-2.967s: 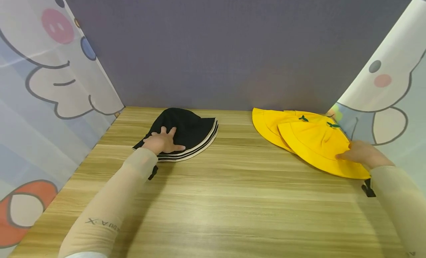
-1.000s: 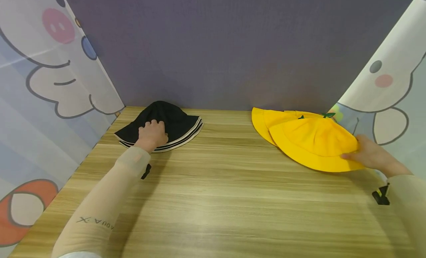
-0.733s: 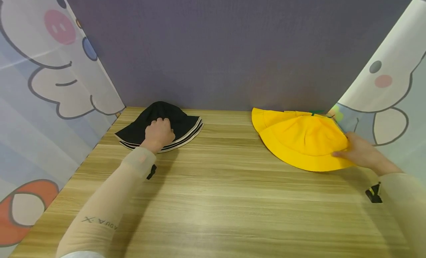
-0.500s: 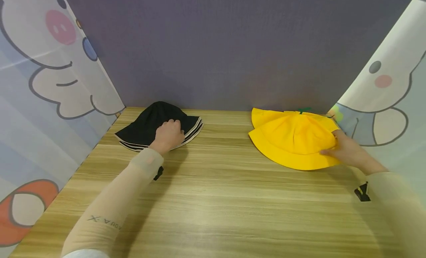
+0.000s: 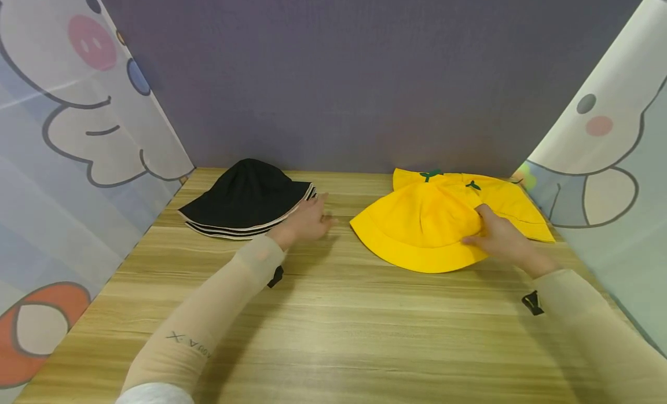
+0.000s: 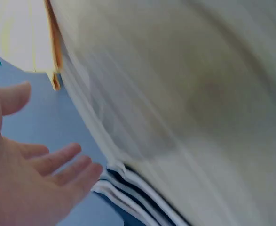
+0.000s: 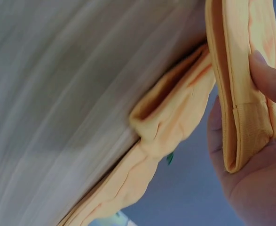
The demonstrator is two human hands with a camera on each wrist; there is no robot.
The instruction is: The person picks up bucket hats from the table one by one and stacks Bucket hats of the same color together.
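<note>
My right hand [image 5: 502, 239] grips a yellow bucket hat [image 5: 417, 224] with a green sprout on its crown. In the right wrist view the thumb lies on one side of the hat's folded brim [image 7: 248, 117] and the fingers are behind it. A second yellow hat [image 5: 513, 204], also with a sprout, lies flat on the table behind it. My left hand [image 5: 307, 219] is beside the right edge of a black bucket hat [image 5: 247, 193] with cream-striped layers at its brim. The left wrist view shows that hand [image 6: 39, 183] with fingers extended, holding nothing.
The wood-grain table [image 5: 323, 334] meets a grey-purple back panel [image 5: 333, 80]. Cartoon-printed curtains stand along the left [image 5: 78, 161] and right [image 5: 615, 143] sides. Black clips hang at both wrists.
My right hand has taken hold of the front yellow hat and carried it left, uncovering the one behind. My left hand shifted the black hat left, then let go and moved right.
</note>
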